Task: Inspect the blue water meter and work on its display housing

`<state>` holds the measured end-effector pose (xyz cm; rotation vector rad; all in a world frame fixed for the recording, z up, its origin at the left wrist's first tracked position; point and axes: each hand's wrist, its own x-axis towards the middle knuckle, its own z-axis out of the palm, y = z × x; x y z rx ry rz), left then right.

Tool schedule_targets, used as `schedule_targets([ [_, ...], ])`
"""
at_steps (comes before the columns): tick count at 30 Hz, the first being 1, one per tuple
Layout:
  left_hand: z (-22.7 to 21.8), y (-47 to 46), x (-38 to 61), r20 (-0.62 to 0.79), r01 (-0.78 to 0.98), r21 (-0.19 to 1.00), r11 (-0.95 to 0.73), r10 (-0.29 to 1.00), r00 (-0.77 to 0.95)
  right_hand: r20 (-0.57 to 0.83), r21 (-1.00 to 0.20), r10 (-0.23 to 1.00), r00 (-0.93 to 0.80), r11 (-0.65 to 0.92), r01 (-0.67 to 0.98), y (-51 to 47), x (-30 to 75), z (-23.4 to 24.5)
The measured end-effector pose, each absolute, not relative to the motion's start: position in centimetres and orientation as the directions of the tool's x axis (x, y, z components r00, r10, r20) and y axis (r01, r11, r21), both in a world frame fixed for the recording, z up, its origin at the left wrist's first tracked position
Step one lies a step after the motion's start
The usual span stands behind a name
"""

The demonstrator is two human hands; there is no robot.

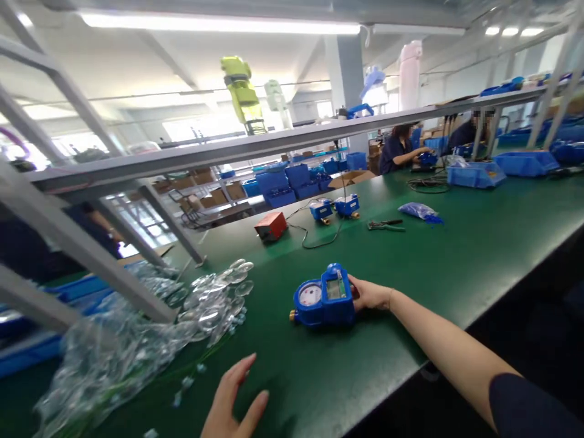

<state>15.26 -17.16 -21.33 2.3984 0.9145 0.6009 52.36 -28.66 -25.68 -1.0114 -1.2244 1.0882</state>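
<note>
A blue water meter (326, 298) with a round dial and a small display window rests on the green table. My right hand (371, 294) grips its right end, the fingertips partly hidden behind the meter. A brass fitting pokes out at the meter's left end. Lower down, my left hand (235, 401) hovers over the table with thumb and fingers apart, holding nothing. To its left lie a clear plastic bag (118, 340) and a heap of clear round discs (214, 304), with green wires and small pale connectors beside them.
Two more blue meters (335, 208) stand farther back with cables, near a red box (271, 226). Pliers (385, 225) and a bag of small blue parts (420, 212) lie to the right. A metal shelf (292, 137) spans the table. Blue bins (477, 175) and co-workers are beyond.
</note>
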Motion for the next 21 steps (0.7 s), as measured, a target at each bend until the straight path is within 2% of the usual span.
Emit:
schedule_targets([
  [4, -19.8, -16.1, 18.2, 0.179, 0.363, 0.705, -0.610, 0.648, 0.740, 0.140, -0.990, 0.960, -0.243, 0.138, -0.026, -24.3, 49.0, -24.6],
  [6, -19.8, -15.6, 18.3, 0.127, 0.274, 0.805, -0.525, 0.605, 0.786, 0.120, -0.991, 0.933, -0.339, 0.134, 0.019, -21.8, 47.2, -24.2],
  [8, -20.3, -16.0, 17.5, 0.084, 0.238, 0.875, -0.421, 0.618, 0.782, 0.111, -0.988, 0.917, -0.384, 0.144, 0.060, -19.9, 45.7, -23.9],
  [12, -21.6, -19.0, 16.4, 0.095, 0.353, 0.873, -0.338, 0.826, 0.556, 0.135, -0.979, 0.944, -0.300, 0.173, 0.104, -18.6, 43.5, -24.5],
  [15, -22.2, -20.7, 16.8, 0.084, 0.394, 0.877, -0.276, 0.895, 0.439, 0.157, -0.976, 0.969, -0.192, 0.182, 0.118, -19.7, 42.6, -25.5],
  [18, -22.2, -20.4, 17.0, 0.069, 0.404, 0.874, -0.270, 0.892, 0.447, 0.152, -0.968, 0.983, -0.104, 0.169, 0.184, -21.1, 42.4, -26.2],
  [21, -22.0, -18.9, 16.4, 0.046, 0.372, 0.877, -0.305, 0.822, 0.567, 0.172, -0.934, 0.985, -0.011, 0.167, 0.315, -22.3, 42.6, -26.0],
])
